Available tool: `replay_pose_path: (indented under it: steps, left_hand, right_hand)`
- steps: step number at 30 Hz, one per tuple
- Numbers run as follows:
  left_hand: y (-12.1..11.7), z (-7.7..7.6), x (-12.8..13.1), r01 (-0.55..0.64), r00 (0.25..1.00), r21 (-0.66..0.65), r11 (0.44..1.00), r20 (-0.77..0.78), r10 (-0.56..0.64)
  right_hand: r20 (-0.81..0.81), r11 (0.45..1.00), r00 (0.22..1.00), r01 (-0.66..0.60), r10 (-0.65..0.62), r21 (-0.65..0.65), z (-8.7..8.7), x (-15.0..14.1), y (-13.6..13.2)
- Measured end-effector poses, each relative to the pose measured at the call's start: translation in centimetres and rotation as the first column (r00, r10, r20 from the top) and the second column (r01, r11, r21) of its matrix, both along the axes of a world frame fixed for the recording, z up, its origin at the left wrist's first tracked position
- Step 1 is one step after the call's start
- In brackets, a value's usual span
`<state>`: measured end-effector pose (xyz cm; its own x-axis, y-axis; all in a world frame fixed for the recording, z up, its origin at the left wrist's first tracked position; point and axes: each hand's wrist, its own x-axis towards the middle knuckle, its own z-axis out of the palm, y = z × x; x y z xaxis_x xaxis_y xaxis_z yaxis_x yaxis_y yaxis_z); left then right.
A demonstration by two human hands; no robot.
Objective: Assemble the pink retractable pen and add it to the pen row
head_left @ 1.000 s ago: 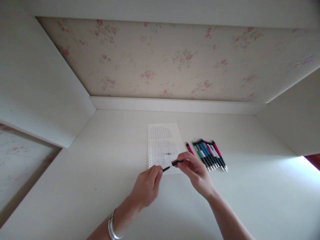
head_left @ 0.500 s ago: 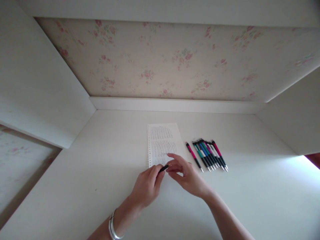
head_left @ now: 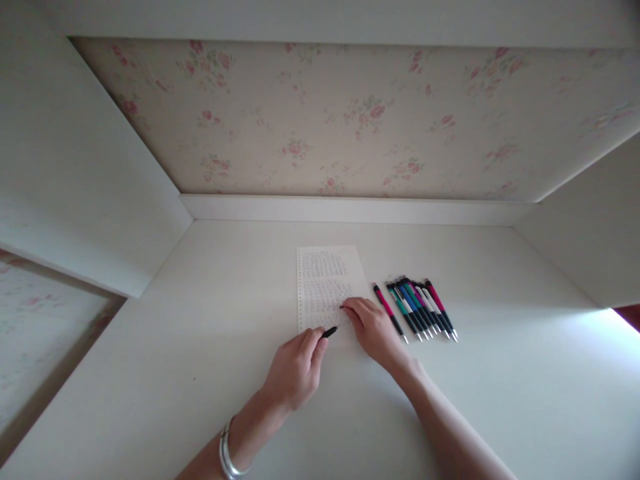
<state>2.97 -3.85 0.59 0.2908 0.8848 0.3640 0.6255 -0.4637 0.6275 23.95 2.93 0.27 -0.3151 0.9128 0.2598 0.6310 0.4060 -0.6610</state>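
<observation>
My left hand (head_left: 294,370) is closed around a black pen (head_left: 329,332); only its dark end sticks out past the thumb and forefinger, and the rest is hidden in the fist. My right hand (head_left: 370,328) rests over the lower right of the handwritten sheet (head_left: 320,267), fingers pinched together. A small dark tip (head_left: 343,307) pokes out at its fingertips, too small to name. Just right of that hand lies a pink and black pen (head_left: 387,308), apart from a row of several coloured pens (head_left: 417,307) with their metal tips toward me.
Everything lies on a white desk (head_left: 240,280). A raised white ledge (head_left: 350,209) runs along its back, below flowered wallpaper (head_left: 325,120). White panels stand at the left (head_left: 90,153) and right (head_left: 585,247). A silver bracelet (head_left: 226,453) circles my left wrist.
My right hand has drawn away from the pen end, right and slightly up onto the sheet, its fingers closing. The left hand keeps the black pen in nearly the same place.
</observation>
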Motion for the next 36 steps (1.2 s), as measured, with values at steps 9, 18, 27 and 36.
replay_pose_path:
  steps: [9, 18, 27, 36]
  left_hand:
    - [0.0, -0.1, 0.3, -0.013, 0.998, 0.024, 1.000, -0.058, 0.015]
    - [0.0, 0.0, 0.2, 0.010, 0.998, 0.015, 1.000, -0.062, -0.009]
    - [-0.2, 0.1, 0.1, 0.030, 0.997, 0.032, 0.999, -0.078, -0.027]
    - [-0.2, 0.4, 0.4, 0.056, 0.987, 0.102, 0.993, -0.155, -0.039]
  right_hand:
    - [-0.299, 0.988, 0.951, -0.113, 0.078, -0.102, 3.5, 1.5, -1.9]
    - [-0.294, 0.963, 0.942, -0.214, 0.160, -0.161, 3.8, 1.5, -2.2]
    - [-0.240, 0.948, 0.947, -0.260, 0.213, -0.183, 4.3, 0.9, -2.2]
    - [-0.010, 0.955, 0.974, -0.224, 0.226, -0.197, 4.6, 0.7, -2.7]
